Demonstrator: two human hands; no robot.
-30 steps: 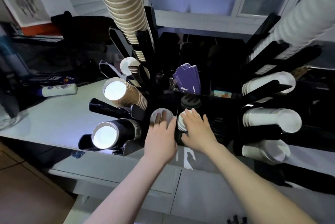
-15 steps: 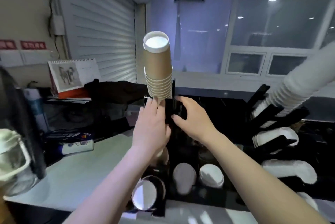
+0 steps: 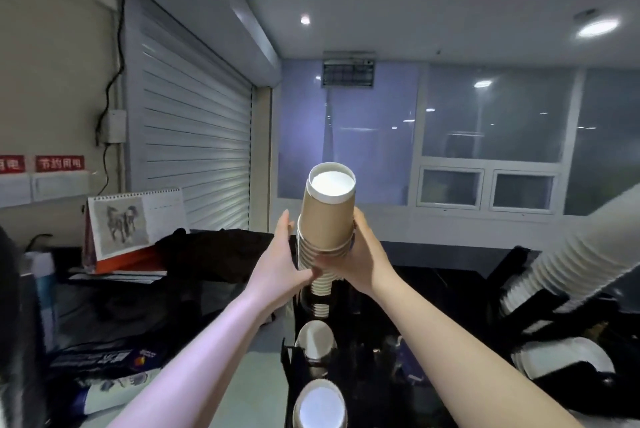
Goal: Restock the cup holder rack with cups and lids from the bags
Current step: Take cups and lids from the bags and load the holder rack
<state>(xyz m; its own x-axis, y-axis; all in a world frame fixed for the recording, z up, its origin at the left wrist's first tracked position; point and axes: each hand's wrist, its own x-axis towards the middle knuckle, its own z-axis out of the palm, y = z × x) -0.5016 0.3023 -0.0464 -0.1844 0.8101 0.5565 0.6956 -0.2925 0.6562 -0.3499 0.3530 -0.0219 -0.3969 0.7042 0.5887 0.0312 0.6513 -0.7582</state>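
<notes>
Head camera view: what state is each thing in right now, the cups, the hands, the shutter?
Brown cup stack: upright, held between both hands.
Left hand: gripping the stack's left side.
Right hand: gripping its right side.
Roller shutter: down.
White cup stack: leaning in the rack.
Ceiling light: on.

Dim, bluish room under ceiling spotlights point(image 3: 597, 27) — soft motion blur, wide-angle bending at edges.

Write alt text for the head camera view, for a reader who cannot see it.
Both hands, left hand and right hand, hold a tall stack of brown paper cups upright above a black rack. A stack of white cups leans in at the right. A desk calendar stands at the left, before a closed roller shutter.
</notes>
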